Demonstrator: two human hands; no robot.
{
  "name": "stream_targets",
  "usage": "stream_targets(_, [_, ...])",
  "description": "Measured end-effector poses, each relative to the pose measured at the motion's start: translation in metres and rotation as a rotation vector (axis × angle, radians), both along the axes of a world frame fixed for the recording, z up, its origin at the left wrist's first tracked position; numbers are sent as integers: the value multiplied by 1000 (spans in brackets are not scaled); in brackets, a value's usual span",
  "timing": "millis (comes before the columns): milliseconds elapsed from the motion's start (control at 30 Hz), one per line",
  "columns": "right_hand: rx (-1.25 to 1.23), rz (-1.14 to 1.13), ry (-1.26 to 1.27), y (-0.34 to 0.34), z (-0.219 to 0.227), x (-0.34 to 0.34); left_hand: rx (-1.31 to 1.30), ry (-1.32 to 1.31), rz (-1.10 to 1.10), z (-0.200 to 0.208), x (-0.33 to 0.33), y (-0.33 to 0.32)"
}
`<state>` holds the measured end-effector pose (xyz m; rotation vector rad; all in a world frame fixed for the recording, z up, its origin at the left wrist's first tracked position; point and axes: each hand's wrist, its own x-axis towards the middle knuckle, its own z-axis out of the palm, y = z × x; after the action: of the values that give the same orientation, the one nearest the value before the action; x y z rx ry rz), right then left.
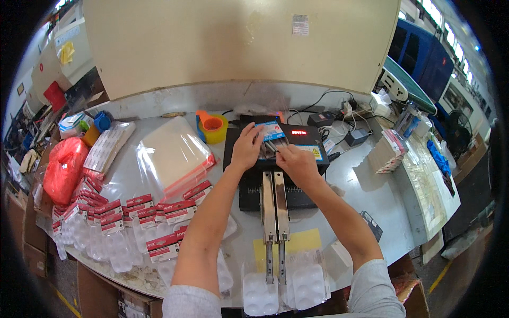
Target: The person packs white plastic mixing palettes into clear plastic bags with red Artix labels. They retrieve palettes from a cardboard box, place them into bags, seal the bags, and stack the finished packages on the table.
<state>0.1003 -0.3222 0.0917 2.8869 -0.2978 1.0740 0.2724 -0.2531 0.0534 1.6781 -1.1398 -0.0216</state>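
My two hands meet over a black machine [305,135] with a red lit display. Between them lies a small packet with a blue card [273,131], and grey, metallic-looking pieces show at its lower part. My left hand [247,147] has its fingers bent over the packet's left side. My right hand [298,163] pinches the packet's lower right edge, its fingertips partly hidden. Toward me from the machine's front run two metal drawer slides [269,206], side by side. Their near ends lie over clear plastic blister trays [260,294] and a yellow sheet [307,239].
Red-carded blister packs [111,217] crowd the left, near a red plastic bag [66,169]. A stack of clear bags [175,151] and an orange and yellow tape roll [213,127] lie beyond. Cables and a black adapter [356,137] sit right, beside stacked cards [388,151]. A beige panel [238,47] stands behind.
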Motion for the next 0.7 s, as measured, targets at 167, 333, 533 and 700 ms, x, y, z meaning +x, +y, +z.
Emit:
stream_targets(167, [655,-39,-148,11,34,-28,-201,-300,382,15,-22,17])
stream_targets(333, [889,-27,-67,46,63,-63,-219,-34,-85,39,-81,84])
stream_targets(533, [1167,184,52,132,52,-154,142,15,-410,48,-171,190])
stream_targets(700, [1602,313,251,177,32,-193,229,258,-349,37,-224,249])
